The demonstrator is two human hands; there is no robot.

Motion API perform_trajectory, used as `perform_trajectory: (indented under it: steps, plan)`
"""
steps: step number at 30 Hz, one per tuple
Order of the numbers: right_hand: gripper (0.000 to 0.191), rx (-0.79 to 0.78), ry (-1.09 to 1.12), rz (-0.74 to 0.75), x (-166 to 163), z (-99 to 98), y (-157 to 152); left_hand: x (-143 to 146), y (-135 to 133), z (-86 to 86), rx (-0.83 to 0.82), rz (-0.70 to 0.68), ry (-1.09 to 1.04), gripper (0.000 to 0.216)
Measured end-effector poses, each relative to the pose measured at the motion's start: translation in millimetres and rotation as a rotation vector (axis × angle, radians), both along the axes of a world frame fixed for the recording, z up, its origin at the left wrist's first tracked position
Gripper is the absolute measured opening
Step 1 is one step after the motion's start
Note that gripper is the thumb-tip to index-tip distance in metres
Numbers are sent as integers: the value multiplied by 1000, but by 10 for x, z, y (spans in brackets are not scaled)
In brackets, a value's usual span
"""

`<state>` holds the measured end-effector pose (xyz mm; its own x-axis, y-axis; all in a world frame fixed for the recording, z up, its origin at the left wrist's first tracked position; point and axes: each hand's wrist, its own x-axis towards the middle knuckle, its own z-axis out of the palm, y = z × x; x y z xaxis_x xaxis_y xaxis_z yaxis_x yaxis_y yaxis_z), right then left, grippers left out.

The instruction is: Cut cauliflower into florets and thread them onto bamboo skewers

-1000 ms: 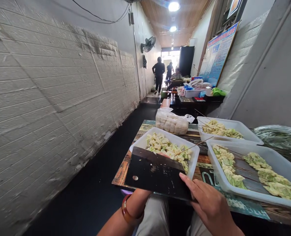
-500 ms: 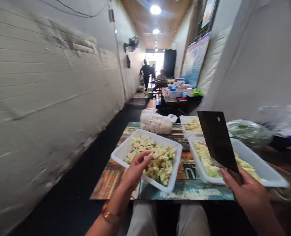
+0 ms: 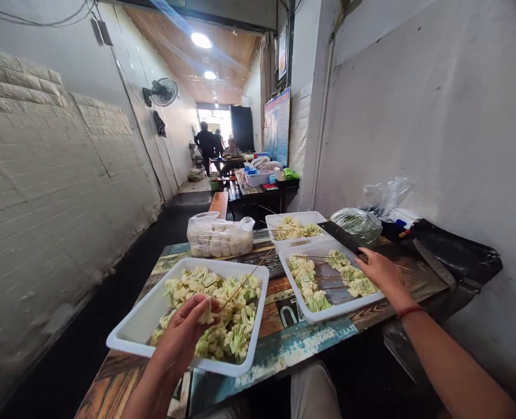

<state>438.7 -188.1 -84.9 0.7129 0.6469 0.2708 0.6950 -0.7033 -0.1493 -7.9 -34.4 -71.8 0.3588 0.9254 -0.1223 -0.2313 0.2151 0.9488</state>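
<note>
My left hand point(image 3: 191, 320) pinches a cauliflower floret point(image 3: 207, 314) above a white tray point(image 3: 129, 344) of loose cauliflower pieces. A thin skewer point(image 3: 245, 280) slants up and right from the floret. At the right, my right hand point(image 3: 382, 272) is closed at the near end of a dark cleaver point(image 3: 340, 237); the handle is hidden by the hand. The blade lies low and nearly flat by the rim of a second white tray point(image 3: 312, 316). In that tray, skewered cauliflower point(image 3: 306, 279) lies in two rows.
A further tray point(image 3: 271, 220) of skewered cauliflower stands behind. A plastic bag of pale round items point(image 3: 220, 235) sits at the table's back left. Wrapped greens point(image 3: 357, 226) and a black bag point(image 3: 456, 253) lie at the right. Several people are far down the room.
My right hand has lowered the cleaver from upright to nearly flat beside the right tray. My left hand still holds the floret over its tray. The view has swung right.
</note>
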Motion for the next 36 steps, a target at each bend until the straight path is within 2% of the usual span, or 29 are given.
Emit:
perform_trajectory:
  steps: [5,9,15,19,21,22,26,28,32,36]
  plan:
    - [41,-27,-21,23,267,-97,288,-14,11,-8,13,-11,-12,28]
    - [38,-27,-52,67,380,-144,362,-9,-18,-14,27,-5,17,24]
    - [37,-20,-148,123,350,-226,254,38,-57,-13,86,14,85,21]
    - [40,-11,-174,114,265,-186,153,64,-57,-35,119,10,161,20]
    - [43,81,-177,102,198,-98,113,64,-56,-39,139,-26,190,20]
    - [43,176,-162,111,147,-31,93,60,-52,-36,154,-50,205,20]
    - [40,689,-44,248,-277,368,-16,4,21,-5,246,-92,311,26]
    - [38,810,-64,332,-641,590,-62,-28,89,4,280,-85,378,28]
    - [34,818,-186,594,-1518,869,-76,-58,156,-23,301,-66,462,30]
    - [37,695,-292,928,-2236,855,21,-73,134,-86,410,-100,487,28]
